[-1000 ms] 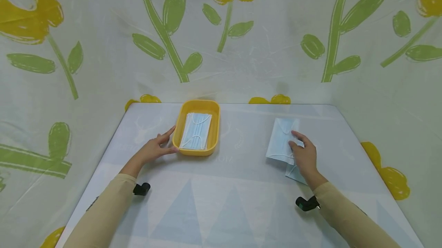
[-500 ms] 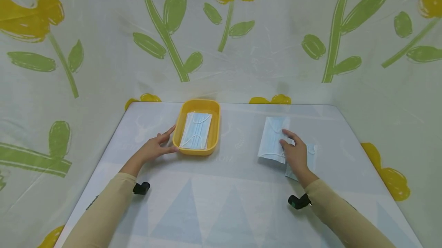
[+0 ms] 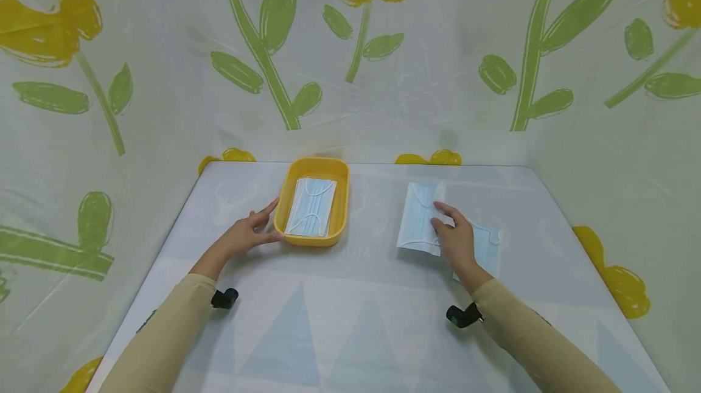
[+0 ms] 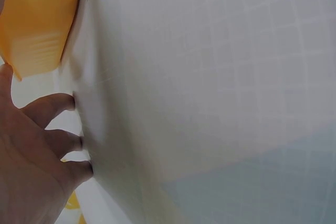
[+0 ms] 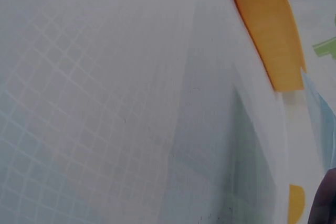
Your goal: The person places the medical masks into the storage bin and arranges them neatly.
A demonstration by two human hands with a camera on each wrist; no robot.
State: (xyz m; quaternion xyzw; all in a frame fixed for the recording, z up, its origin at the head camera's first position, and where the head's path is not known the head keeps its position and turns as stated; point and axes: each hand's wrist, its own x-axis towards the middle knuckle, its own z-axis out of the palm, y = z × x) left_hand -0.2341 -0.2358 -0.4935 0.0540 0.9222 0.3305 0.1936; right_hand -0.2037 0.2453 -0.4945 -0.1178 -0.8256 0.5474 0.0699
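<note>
A yellow tray (image 3: 342, 216) sits on the left half of the table and holds pale blue face masks (image 3: 311, 207). My left hand (image 3: 245, 238) touches the tray's left side with thumb and index finger spread; in the left wrist view the other fingers (image 4: 63, 141) reach down to the tabletop beside it. With thumb and fingertips, my right hand (image 3: 459, 247) pinches the right edge of another face mask (image 3: 417, 216), raised above the table. A further face mask (image 3: 487, 250) lies on the table, partly hidden behind that hand. The right wrist view catches only the held mask's edge (image 5: 321, 116).
The pale tabletop (image 3: 350, 320) has faint blue triangles printed on it. A flower-patterned sheet (image 3: 438, 64) rises behind the table and on both sides. Black wrist cameras (image 3: 463, 316) hang below each sleeve.
My right hand has carried the pinched mask left toward the tray, uncovering more of the mask on the table. The left hand and tray stay in place.
</note>
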